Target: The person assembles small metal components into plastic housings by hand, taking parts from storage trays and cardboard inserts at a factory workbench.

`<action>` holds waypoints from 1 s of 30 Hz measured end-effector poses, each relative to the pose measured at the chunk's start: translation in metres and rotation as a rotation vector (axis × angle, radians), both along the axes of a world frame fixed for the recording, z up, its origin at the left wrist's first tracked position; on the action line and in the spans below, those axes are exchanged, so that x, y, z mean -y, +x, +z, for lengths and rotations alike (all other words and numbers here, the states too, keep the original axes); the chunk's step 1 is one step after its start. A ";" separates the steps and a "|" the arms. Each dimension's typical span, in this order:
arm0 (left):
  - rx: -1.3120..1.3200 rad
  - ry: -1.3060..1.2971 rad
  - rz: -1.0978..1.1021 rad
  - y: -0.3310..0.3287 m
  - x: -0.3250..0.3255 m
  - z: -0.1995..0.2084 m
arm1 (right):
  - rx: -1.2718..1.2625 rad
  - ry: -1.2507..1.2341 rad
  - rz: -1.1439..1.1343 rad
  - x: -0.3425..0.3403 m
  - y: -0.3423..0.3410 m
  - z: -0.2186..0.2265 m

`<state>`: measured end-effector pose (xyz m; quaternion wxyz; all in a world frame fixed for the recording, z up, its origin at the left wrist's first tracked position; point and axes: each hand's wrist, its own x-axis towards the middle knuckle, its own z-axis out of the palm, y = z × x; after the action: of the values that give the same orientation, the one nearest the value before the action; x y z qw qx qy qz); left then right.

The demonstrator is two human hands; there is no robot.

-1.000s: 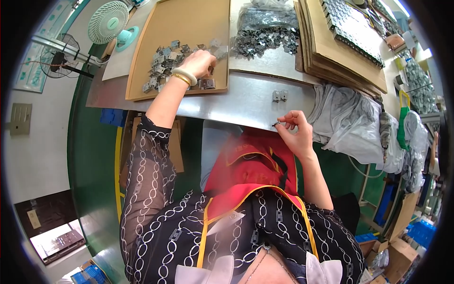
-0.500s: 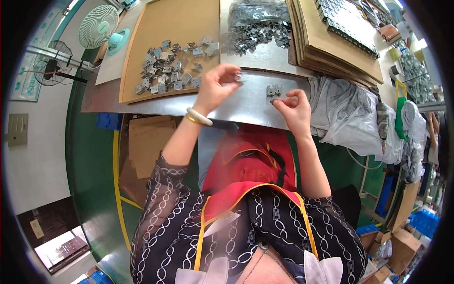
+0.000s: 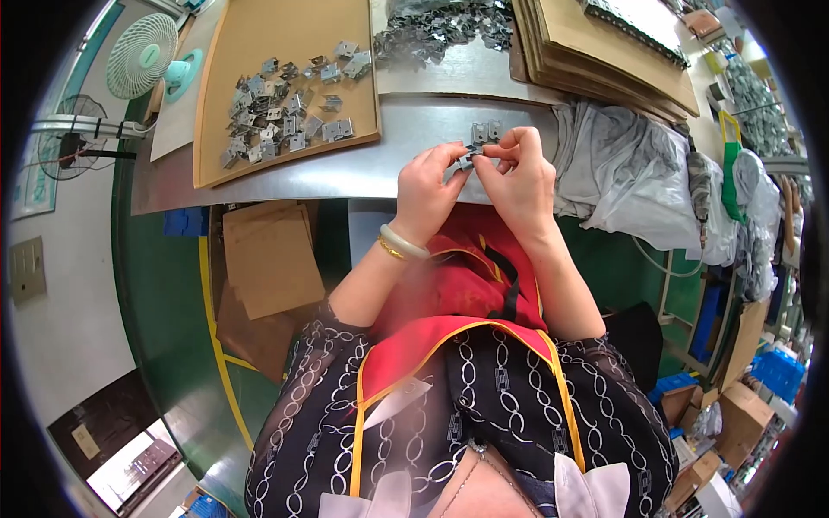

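Observation:
My left hand (image 3: pixel 429 188) and my right hand (image 3: pixel 516 175) meet over the near edge of the metal table (image 3: pixel 345 168). Together they pinch a small grey metal part (image 3: pixel 471 158) between their fingertips. Just beyond the fingers, a couple of finished metal pieces (image 3: pixel 484 131) lie on the table. A brown board (image 3: pixel 285 52) to the left carries several loose metal parts (image 3: pixel 285 112). A heap of more metal parts (image 3: pixel 440 26) lies at the far middle. A pale bangle sits on my left wrist.
Stacked brown boards (image 3: pixel 604 60) lie at the far right, with grey plastic sheeting (image 3: pixel 622 173) beside them. A small fan (image 3: pixel 142 56) stands at the far left. Flat cardboard (image 3: pixel 268 259) lies on the green floor under the table. Boxes stand at lower right.
My left hand came back from the brown board with a part and joined my right hand at the table's near edge; both now hold it together.

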<state>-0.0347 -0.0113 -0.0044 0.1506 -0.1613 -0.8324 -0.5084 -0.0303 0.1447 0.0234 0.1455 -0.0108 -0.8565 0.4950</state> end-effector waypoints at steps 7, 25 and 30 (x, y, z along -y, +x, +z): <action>-0.035 0.041 0.031 0.000 -0.009 -0.010 | 0.028 0.110 0.037 -0.003 -0.005 -0.006; -0.094 0.112 0.004 0.003 -0.019 -0.011 | 0.183 -0.061 0.168 -0.030 -0.015 -0.004; -0.160 0.094 -0.039 0.010 -0.012 -0.013 | 0.256 -0.152 0.208 -0.033 -0.007 -0.008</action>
<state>-0.0245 0.0012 -0.0174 0.2142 -0.2104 -0.7897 -0.5351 -0.0373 0.1777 0.0150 -0.0178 0.0042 -0.8246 0.5654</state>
